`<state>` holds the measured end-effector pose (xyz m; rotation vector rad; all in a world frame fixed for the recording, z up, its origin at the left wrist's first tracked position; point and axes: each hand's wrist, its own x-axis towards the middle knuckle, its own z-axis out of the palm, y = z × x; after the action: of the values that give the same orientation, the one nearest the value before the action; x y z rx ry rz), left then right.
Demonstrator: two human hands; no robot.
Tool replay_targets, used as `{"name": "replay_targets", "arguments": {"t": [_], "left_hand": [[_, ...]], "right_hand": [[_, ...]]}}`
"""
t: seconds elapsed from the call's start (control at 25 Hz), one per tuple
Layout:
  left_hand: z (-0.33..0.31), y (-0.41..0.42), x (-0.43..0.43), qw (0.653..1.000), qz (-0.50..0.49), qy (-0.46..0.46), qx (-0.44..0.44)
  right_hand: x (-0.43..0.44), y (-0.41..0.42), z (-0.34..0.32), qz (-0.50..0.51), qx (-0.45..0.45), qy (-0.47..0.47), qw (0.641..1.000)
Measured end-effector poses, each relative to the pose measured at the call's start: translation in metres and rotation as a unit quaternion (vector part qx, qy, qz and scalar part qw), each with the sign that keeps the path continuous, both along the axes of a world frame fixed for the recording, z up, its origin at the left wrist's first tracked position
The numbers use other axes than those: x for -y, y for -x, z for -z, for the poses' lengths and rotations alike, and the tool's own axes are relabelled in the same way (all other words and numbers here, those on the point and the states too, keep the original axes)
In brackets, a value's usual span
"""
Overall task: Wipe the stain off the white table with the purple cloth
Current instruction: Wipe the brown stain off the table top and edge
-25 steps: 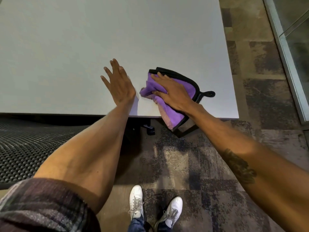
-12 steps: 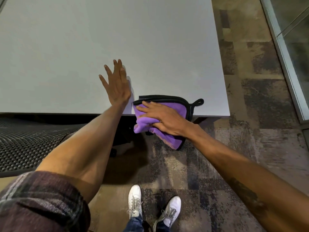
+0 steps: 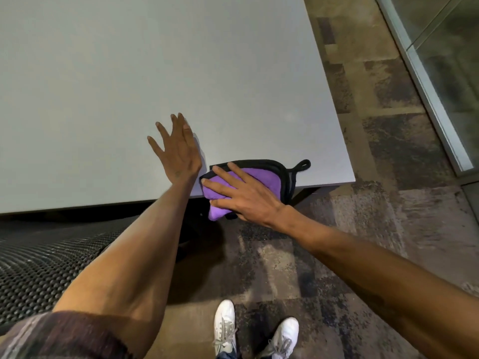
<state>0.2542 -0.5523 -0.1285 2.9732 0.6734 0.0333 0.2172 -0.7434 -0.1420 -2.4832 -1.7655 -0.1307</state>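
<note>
Straight-fingered right hand (image 3: 246,196) presses purple cloth (image 3: 263,177) at table (image 3: 103,86) edge; left hand (image 3: 178,154) lies flat

Purple cloth (image 3: 261,178), black-edged; white table (image 3: 129,73)

Both arms reach from the near edge toward the far side. The left forearm (image 3: 145,255) is bare and rises from near left, and the left hand (image 3: 176,151) is palm down with straight, slightly spread fingers pointing far. The right forearm (image 3: 363,263) comes in from near right and angles left. The right hand (image 3: 246,195) is just right of the left wrist, palm down, its straight, spread fingers (image 3: 228,174) pointing left and pressing the purple cloth (image 3: 264,178).
</note>
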Motion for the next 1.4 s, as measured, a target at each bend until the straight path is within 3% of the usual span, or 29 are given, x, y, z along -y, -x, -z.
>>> {"name": "replay_targets", "arguments": {"t": [0.2, 0.52, 0.76, 0.96, 1.12, 1.4], "left_hand": [[0.005, -0.006, -0.003, 1.000, 0.000, 0.023, -0.007], [0.007, -0.004, -0.007, 1.000, 0.021, -0.006, -0.017], [0.005, -0.004, -0.004, 0.999, 0.019, 0.040, 0.016], [0.003, -0.002, 0.003, 0.998, 0.069, 0.012, 0.000], [0.000, -0.008, 0.006, 0.994, 0.096, 0.041, 0.017], [0.003, -0.005, 0.004, 0.990, 0.126, 0.063, 0.031]], "right_hand": [[-0.007, 0.004, 0.003, 0.009, 0.015, 0.020, 1.000], [0.014, -0.009, 0.007, -0.016, 0.081, -0.028, 0.996], [0.100, -0.024, 0.013, 0.007, 0.091, -0.071, 0.993], [0.144, -0.020, 0.011, 0.057, 0.066, -0.097, 0.991], [0.119, -0.014, 0.008, 0.051, 0.052, -0.098, 0.992], [-0.005, 0.014, 0.025, 0.039, 0.049, -0.114, 0.992]]}}
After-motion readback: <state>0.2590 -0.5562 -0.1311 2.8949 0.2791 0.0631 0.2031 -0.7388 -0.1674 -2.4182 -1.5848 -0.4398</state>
